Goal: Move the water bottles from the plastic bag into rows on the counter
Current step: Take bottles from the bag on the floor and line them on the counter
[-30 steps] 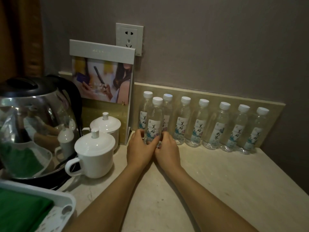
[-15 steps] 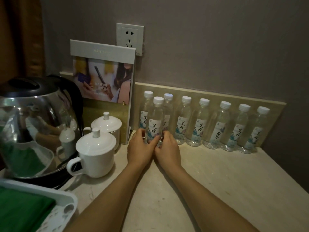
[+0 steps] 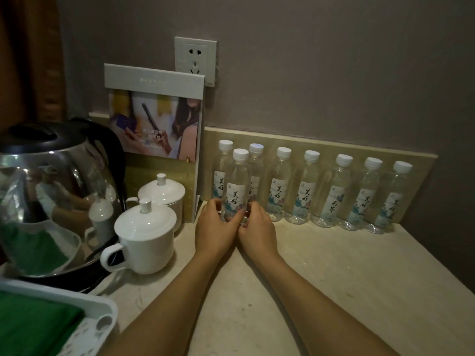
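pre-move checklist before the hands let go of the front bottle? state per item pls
1. Front bottle upright with its cap on: ok.
2. Grip: left hand and right hand both hold its base: ok.
3. Back row of eight bottles upright along the backsplash: ok.
4. Front bottle's base flat on the counter: cannot tell, the fingers hide it.
5. Bare counter to the right of the front bottle for a second row: ok.
6. Lidded cups stand apart from the left hand: ok.
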Tool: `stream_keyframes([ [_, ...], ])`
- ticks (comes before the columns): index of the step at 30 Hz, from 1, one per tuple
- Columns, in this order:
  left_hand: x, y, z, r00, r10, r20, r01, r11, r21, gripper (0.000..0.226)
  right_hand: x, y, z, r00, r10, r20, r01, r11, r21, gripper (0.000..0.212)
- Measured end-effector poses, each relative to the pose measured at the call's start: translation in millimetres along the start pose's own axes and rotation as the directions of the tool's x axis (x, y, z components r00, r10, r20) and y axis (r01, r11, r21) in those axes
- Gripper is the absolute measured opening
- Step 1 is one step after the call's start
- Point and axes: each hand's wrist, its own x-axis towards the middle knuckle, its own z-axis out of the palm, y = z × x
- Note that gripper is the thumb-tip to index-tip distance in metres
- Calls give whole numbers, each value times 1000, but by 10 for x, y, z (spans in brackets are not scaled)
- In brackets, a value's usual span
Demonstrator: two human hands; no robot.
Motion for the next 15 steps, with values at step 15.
stream_keyframes([
  [15,-3,-4,0,1000,-24,12,24,1000,4,59,-3,6,7,1000,-24,-5,24,1000,15,35],
])
